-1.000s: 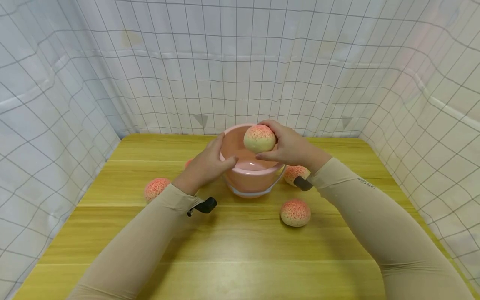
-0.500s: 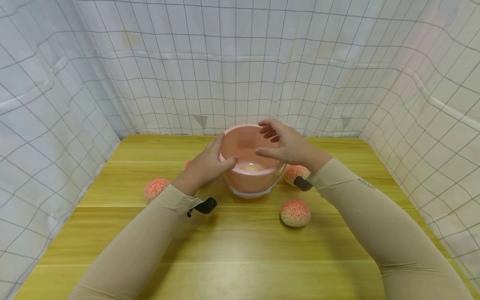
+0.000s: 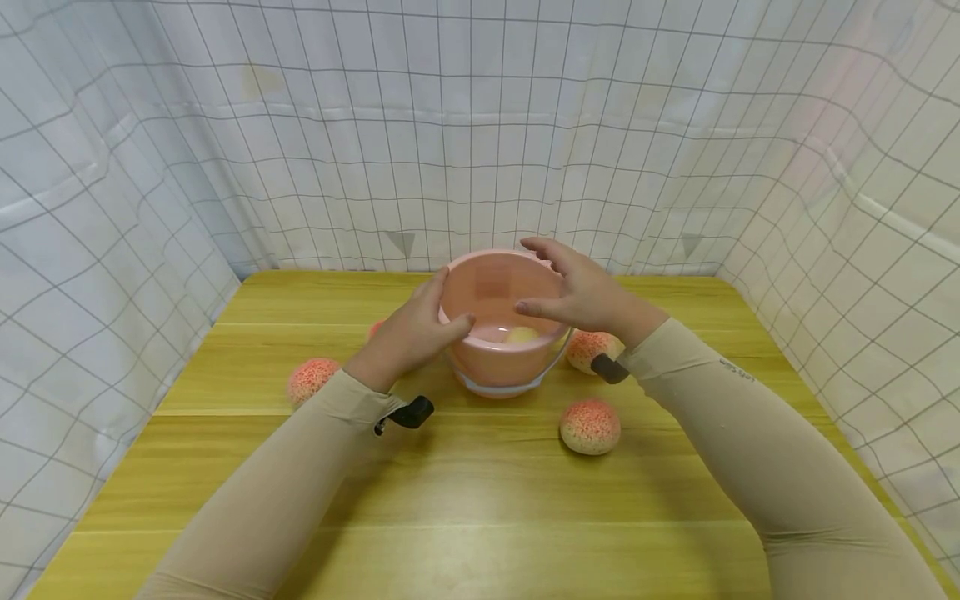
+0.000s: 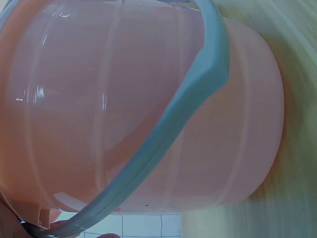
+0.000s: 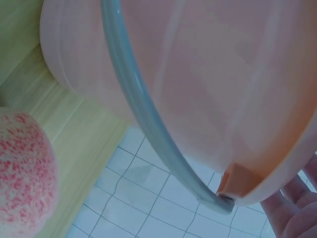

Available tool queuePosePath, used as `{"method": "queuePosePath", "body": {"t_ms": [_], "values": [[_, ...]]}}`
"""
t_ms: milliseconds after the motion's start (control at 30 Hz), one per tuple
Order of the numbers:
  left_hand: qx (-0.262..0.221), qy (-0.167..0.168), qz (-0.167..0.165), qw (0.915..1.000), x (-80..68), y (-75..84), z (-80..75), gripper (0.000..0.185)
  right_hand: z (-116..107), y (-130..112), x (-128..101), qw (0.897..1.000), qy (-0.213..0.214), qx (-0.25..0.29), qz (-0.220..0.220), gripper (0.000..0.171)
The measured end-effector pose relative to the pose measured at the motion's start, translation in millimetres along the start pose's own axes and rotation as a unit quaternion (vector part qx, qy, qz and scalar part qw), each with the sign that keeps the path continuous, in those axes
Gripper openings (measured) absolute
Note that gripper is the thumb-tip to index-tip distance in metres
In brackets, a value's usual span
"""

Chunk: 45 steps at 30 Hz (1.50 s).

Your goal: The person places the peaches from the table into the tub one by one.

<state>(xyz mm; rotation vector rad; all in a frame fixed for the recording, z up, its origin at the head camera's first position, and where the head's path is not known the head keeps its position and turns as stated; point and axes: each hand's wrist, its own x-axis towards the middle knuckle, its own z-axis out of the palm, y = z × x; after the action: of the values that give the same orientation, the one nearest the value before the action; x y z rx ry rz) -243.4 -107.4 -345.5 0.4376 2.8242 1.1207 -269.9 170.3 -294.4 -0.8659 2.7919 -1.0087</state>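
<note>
The left hand [image 3: 415,329], grip spread, touched the bucket [image 3: 497,362]; the right hand [image 3: 581,293], grip wide, hung empty by its rim. A ball [image 3: 521,335] lay inside; lopsided pushing risked tipping the bucket.

Small dark lettering on my beige sleeve
On my right sleeve [image 3: 742,450], a little way behind the cuff and along the top edge of the forearm as the head view shows it, I can see one short line of lettering [image 3: 737,370] in thin dark characters. It slants down to the right, following my arm from the cuff side toward the elbow. I read it as something like "LetsSlim", but the characters are too small for me to be certain.
</note>
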Motion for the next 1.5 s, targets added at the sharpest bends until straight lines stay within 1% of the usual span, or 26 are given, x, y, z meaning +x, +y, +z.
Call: {"method": "queuePosePath", "body": {"t_ms": [200,467,567,733,933,1333,1500], "values": [[0.0,0.002,0.003,1.0,0.3,-0.2,0.6,0.1,-3.8,4.5,-3.9,1.0,0.001,-0.012,0.014,0.099],[-0.003,0.007,0.003,1.0,0.2,-0.6,1.5,0.1,-9.6,15.5,-11.5,0.999,0.002,-0.031,0.012,0.102],[-0.005,0.006,0.001,1.0,-0.5,-0.7,1.4,0.1,-12.3,22.2,-16.4,0.999,0.007,-0.042,0.011,0.103],[-0.007,0.004,0.001,1.0,-1.8,0.3,0.8,0.1,-16.5,35.3,-25.7,0.998,0.002,-0.049,0.027,0.106],[-0.004,0.003,-0.004,1.0,-1.7,0.9,0.8,0.1,-19.5,52.8,-37.7,0.997,0.0,-0.066,0.033,0.105],[-0.008,0.001,-0.004,1.0,-1.2,0.8,1.1,0.1,-16.3,72.8,-55.8,0.992,-0.012,-0.113,0.053,0.106],[-0.007,0.001,-0.006,1.0,-1.2,0.9,1.0,0.1,-10.8,79.3,-60.2,0.992,-0.019,-0.112,0.059,0.107]]}}
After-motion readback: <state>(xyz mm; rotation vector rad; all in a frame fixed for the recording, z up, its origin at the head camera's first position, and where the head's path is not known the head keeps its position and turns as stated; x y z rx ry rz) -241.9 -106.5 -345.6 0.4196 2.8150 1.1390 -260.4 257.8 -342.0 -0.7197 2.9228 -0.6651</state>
